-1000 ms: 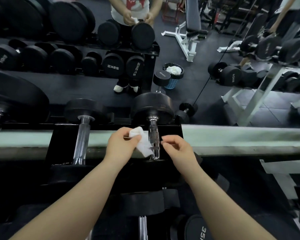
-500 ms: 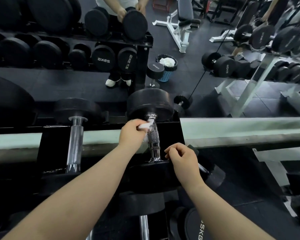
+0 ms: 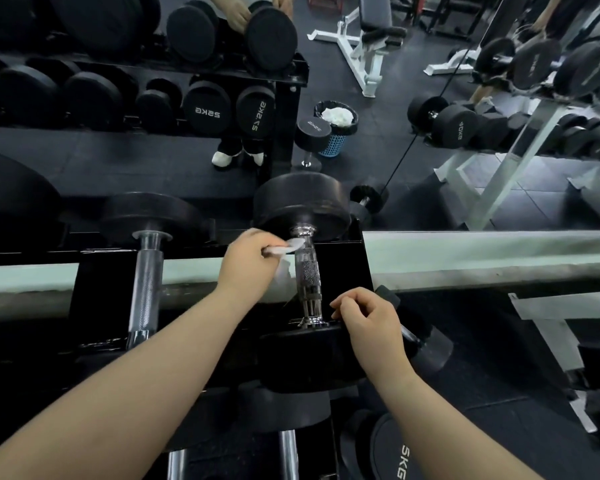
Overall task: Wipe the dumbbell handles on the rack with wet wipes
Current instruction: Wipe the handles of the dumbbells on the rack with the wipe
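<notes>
In the head view, the left hand pinches a crumpled white wet wipe between thumb and curled fingers. It presses the wad against the far end of the knurled chrome dumbbell handle, coming in from about ten o'clock of the bar. That handle lies near the middle of the picture and runs from six to twelve o'clock. It sits between its round black rubber far head and its black near head, and both are cradled on the black steel rack. The cradle leaves the bar bare all round, which is presumably why the wipe can reach it from the side without the weight being lifted. A loose tail of the wipe hangs down beside the bar, so only the pinched part seems to be rubbing. The right hand sits at about four o'clock of the handle, just by the near collar, its fingers loosely curled and holding nothing that shows. It looks placed to steady the near head against rolling, though I cannot tell whether it actually touches. At nine o'clock, well apart, a second dull steel dumbbell handle lies parallel on the same rack. The step in hand reads as the far stretch of the bar, with the near stretch probably to follow.
</notes>
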### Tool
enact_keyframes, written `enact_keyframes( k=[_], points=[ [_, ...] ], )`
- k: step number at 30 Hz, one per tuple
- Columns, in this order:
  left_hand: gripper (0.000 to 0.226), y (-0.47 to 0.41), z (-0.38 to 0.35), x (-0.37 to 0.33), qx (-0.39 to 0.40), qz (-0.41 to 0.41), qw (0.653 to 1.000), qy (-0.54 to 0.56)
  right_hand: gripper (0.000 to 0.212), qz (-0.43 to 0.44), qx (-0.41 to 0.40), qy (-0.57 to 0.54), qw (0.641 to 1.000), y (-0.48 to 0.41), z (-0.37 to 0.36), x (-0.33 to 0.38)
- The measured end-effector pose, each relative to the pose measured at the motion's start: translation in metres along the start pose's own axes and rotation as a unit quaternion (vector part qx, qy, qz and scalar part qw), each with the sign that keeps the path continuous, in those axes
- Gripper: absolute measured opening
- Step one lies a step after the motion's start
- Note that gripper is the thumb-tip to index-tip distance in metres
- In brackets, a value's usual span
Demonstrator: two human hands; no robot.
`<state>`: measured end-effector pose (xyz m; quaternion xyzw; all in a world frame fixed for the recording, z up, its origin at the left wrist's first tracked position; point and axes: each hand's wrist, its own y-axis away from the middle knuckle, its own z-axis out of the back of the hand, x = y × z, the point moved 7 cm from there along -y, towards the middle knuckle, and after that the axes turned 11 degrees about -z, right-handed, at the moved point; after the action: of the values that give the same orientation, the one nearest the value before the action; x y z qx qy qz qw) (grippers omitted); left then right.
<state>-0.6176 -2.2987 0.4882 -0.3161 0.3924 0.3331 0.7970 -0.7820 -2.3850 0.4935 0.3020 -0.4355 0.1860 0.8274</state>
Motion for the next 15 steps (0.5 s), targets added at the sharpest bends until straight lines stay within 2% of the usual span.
enact_keyframes(
  k=[5,9,10,11,13,15],
  points=[
    [0.024,0.015,-0.022,-0.004,0.059,0.003,0.997,0.056,0.030,-0.005,-0.001,-0.003,1.000,0.000,0.000,0.000],
    [0.032,0.040,-0.031,-0.002,0.209,-0.013,0.976,0.057,0.031,-0.006,-0.002,0.003,1.000,-0.001,-0.001,0.000],
    [0.031,0.044,-0.031,-0.001,0.216,0.000,0.975,0.057,0.032,-0.006,-0.003,0.002,1.000,-0.001,-0.001,0.000],
    [0.029,0.045,-0.027,0.003,0.195,0.029,0.978,0.068,0.032,-0.007,-0.002,0.000,1.000,-0.001,-0.001,0.000],
    [0.029,0.043,-0.015,0.024,0.104,0.134,0.978,0.121,0.031,-0.009,0.001,-0.006,1.000,0.000,-0.001,0.000],
    [0.028,0.043,-0.011,0.048,0.037,0.243,0.950,0.193,0.031,-0.007,-0.001,-0.011,1.000,0.000,0.000,0.000]
  ],
)
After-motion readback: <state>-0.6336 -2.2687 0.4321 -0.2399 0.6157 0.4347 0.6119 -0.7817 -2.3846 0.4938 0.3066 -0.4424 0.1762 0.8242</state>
